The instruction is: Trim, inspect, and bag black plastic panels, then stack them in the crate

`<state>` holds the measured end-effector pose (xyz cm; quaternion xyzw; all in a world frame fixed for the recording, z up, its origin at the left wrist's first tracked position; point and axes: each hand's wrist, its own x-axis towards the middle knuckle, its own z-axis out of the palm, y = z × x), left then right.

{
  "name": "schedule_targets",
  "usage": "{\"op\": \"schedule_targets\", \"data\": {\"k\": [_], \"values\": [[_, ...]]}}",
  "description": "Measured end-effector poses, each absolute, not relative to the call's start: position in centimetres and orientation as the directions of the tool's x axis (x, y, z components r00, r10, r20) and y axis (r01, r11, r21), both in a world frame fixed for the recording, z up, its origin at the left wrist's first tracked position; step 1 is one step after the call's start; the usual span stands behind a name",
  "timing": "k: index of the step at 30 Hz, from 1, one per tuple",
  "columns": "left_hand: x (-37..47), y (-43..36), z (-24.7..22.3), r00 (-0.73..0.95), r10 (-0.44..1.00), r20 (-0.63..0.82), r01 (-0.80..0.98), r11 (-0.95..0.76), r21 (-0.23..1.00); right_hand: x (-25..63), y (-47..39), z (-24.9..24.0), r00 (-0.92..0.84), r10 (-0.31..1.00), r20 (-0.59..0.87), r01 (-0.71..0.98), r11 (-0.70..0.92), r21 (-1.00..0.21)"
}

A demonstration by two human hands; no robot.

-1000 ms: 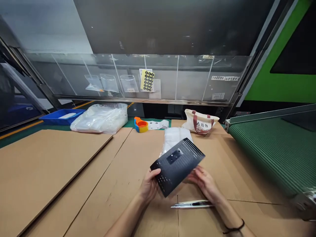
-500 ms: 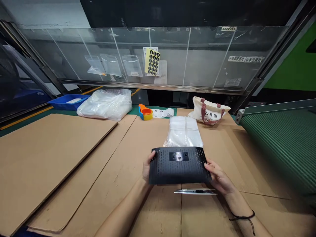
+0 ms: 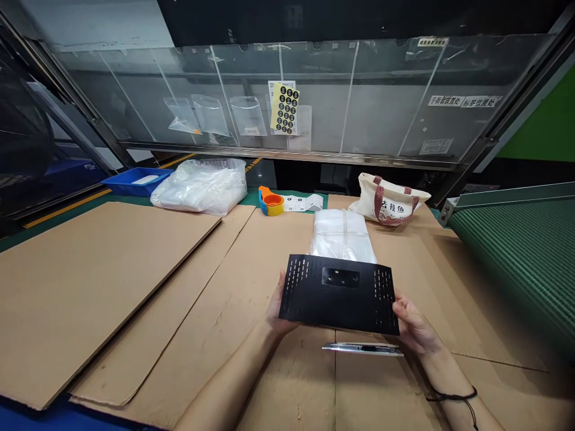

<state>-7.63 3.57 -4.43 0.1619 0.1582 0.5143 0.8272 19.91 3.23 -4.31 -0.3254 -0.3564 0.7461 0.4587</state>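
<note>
The left hand (image 3: 276,306) and right hand (image 3: 417,326) grip the panel (image 3: 339,308) by its short sides, above the near part of the worktop (image 3: 252,198). It looks light, fairly stiff and slippery-faced, best held by those edges.

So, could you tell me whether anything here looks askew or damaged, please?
Yes, slightly: the cardboard covering looks worn, with scuff marks left of the black panel and an uneven near corner; nothing seems spilled.
</note>
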Motion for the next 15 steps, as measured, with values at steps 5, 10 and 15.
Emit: {"op": "schedule_targets", "data": {"k": [5,10,15], "values": [[-7.26,3.53,-4.56,0.433,0.897,-0.084,-0.794,0.424,0.435,19.74,3.25,-4.01,-0.359,0.924,-0.133,-0.472,-0.303,-0.828],[-7.64,3.54,-4.57,0.473,0.878,-0.066,-0.762,0.446,0.470,19.82,3.30,-4.12,-0.379,0.916,-0.132,-0.453,-0.308,-0.837],[-8.21,3.15,-4.87,0.509,0.860,-0.031,-0.725,0.447,0.524,20.30,3.13,-4.14,-0.380,0.910,-0.165,-0.415,-0.328,-0.849]]}}
